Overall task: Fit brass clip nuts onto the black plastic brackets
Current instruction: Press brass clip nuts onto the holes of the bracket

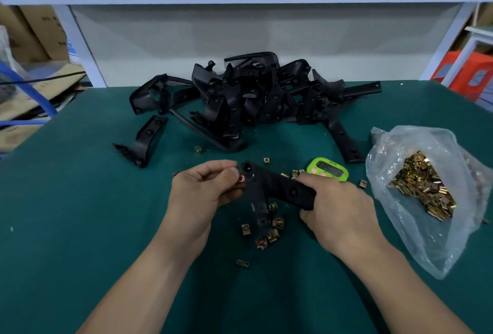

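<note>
A black plastic bracket [269,187] with three arms hangs just above the green table. My right hand [333,208] grips its right arm. My left hand [205,187] pinches a brass clip nut [241,179] between thumb and fingers, touching the bracket's left edge below the upper hole. Several loose brass clip nuts [272,235] lie on the mat under the bracket's lower arm. A heap of black brackets [248,96] sits further back in the middle.
A clear plastic bag of brass clip nuts [424,187] lies at the right. A green timer [328,169] sits behind my right hand. Single brackets lie at left [144,141] and right [344,139]. Cardboard and blue hose are beyond the left table edge.
</note>
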{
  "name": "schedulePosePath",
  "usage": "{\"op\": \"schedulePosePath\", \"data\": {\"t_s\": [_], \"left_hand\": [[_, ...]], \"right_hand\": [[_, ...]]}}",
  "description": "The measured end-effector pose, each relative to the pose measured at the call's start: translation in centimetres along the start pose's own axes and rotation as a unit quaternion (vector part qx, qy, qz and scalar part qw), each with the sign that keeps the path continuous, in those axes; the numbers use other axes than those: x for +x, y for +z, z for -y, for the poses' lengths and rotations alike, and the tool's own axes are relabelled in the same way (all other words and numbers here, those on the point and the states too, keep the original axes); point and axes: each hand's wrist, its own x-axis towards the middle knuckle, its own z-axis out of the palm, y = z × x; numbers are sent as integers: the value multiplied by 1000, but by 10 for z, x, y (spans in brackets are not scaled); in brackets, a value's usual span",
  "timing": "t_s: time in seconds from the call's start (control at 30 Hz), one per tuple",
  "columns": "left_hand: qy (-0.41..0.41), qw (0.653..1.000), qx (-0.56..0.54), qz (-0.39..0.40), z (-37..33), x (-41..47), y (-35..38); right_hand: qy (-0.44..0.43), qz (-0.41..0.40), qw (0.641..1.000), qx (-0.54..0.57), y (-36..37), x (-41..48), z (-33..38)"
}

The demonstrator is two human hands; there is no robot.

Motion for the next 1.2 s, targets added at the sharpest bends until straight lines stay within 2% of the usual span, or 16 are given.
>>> {"op": "schedulePosePath", "data": {"t_s": [0.2,0.47,0.9,1.2], "left_hand": [[32,999,18,25,2,-4,6],[5,998,-53,-21,3,-2,5],[30,999,12,-15,5,-4,4],[21,999,5,-25,7,-7,7]], "right_hand": [[8,-23,999,28,2,-3,2],[26,-25,999,9,0,-3,1],[22,-11,1000,15,2,-4,5],[17,-24,1000,2,-3,-7,10]]}}
